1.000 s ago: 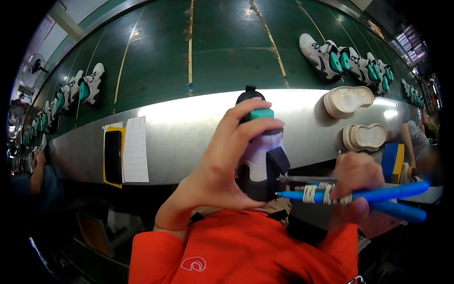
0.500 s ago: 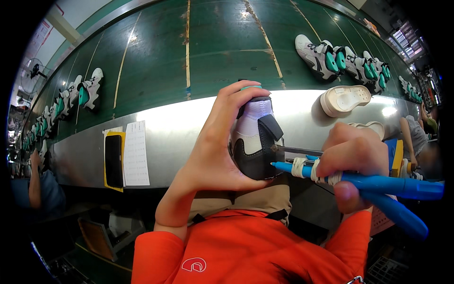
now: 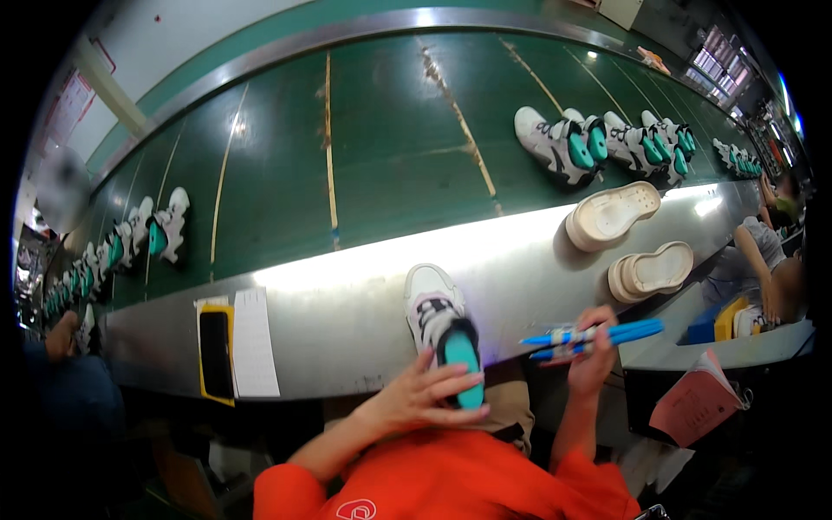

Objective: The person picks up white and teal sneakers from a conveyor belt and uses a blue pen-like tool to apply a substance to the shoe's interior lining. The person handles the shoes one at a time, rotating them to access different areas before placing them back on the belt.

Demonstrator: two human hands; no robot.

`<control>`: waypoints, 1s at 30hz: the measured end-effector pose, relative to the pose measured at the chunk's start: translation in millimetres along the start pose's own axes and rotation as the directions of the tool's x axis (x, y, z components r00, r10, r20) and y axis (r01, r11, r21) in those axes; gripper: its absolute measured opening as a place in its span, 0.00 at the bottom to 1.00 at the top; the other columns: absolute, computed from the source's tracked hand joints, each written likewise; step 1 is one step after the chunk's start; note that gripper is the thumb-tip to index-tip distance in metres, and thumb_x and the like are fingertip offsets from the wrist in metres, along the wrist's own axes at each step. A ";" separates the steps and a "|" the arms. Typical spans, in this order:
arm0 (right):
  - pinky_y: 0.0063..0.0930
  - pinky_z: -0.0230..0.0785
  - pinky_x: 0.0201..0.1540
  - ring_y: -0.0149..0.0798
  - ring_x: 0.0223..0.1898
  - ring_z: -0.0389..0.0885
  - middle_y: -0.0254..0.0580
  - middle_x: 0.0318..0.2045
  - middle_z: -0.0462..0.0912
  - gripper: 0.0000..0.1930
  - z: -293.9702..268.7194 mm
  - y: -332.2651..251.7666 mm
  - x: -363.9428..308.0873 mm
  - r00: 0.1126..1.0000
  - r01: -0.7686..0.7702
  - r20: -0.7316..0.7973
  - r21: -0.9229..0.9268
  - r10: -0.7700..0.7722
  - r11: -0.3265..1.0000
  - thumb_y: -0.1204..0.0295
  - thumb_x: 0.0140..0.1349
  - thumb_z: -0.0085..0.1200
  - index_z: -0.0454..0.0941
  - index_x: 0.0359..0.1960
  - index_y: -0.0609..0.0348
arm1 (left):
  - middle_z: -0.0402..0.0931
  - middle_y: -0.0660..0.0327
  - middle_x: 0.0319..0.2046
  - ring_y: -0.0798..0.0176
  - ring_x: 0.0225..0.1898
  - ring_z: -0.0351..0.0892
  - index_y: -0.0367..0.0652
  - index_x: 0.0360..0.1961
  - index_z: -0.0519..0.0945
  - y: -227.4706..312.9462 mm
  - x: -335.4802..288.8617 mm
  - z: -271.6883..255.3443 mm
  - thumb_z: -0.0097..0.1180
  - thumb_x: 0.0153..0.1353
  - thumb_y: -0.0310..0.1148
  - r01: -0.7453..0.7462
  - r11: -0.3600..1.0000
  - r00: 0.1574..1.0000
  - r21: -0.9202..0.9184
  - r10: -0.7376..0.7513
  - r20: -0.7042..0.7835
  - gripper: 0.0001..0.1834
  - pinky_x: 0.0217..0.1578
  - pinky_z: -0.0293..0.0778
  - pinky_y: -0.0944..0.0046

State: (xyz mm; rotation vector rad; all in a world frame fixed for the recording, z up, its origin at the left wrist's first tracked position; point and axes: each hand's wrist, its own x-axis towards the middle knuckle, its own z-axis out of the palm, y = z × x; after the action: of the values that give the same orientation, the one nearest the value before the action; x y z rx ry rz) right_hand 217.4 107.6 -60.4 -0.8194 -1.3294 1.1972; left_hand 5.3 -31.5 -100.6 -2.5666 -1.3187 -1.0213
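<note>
A white, grey and black sneaker [image 3: 431, 302] sits on the steel ledge with its toe pointing away from me. A teal shoe last [image 3: 459, 351] fills its opening. My left hand [image 3: 429, 394] curls its fingers about the heel end, over the ledge's near edge. To the right, my right hand [image 3: 594, 355] is closed round a pair of blue pens [image 3: 637, 329], tied together with a pale wrapping, their tips pointing left. The pens are apart from the sneaker. A thin tool showing beside them is too blurred to name.
Two cream shoe soles [image 3: 614, 217] lie on the steel ledge [image 3: 347, 321] at right. A black phone [image 3: 215, 351] rests on a yellow pad beside white paper [image 3: 255, 338]. Sneakers [image 3: 555, 143] line the green conveyor [image 3: 381, 130]. A pink booklet [image 3: 696, 403] hangs lower right; co-workers sit both sides.
The sneaker has gone from upended in my left hand to sole-down on the ledge, toe away. My left hand has shifted to its heel. My right hand and the pens have drawn away from it.
</note>
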 end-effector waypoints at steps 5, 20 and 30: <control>0.17 0.58 0.23 0.24 0.19 0.65 0.34 0.20 0.65 0.12 -21.2 29.4 -22.9 0.968 -0.228 -0.090 0.057 0.233 0.972 0.63 0.60 0.37 0.65 0.27 0.58 | 0.51 0.61 0.61 0.52 0.64 0.40 0.79 0.50 0.65 -7.9 -15.7 23.3 0.55 0.48 0.35 0.002 0.997 0.998 0.076 -0.007 0.068 0.29 0.56 0.53 0.37; 0.17 0.58 0.23 0.24 0.19 0.63 0.32 0.20 0.63 0.11 -5.8 58.1 -30.4 0.928 -0.212 -0.212 0.379 0.307 0.901 0.62 0.61 0.37 0.63 0.27 0.55 | 0.41 0.48 0.63 0.39 0.64 0.38 0.58 0.53 0.66 -198.3 184.4 78.8 0.67 0.34 0.49 0.082 0.986 0.996 -0.145 -0.075 0.052 0.40 0.58 0.52 0.46; 0.18 0.55 0.21 0.25 0.18 0.61 0.32 0.24 0.61 0.11 5.3 74.2 -24.9 0.949 -0.230 -0.100 0.436 0.301 0.870 0.61 0.62 0.33 0.61 0.29 0.54 | 0.42 0.48 0.64 0.45 0.62 0.49 0.59 0.63 0.51 -190.7 130.4 24.7 0.63 0.45 0.47 0.293 0.951 0.945 -0.101 -0.272 0.181 0.46 0.58 0.54 0.51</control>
State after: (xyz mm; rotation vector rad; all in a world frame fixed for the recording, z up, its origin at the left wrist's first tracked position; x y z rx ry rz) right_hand 203.2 101.2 -137.3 -0.7806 -0.7934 1.5312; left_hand -71.4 187.2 -84.2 -2.6578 -1.7630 -0.9775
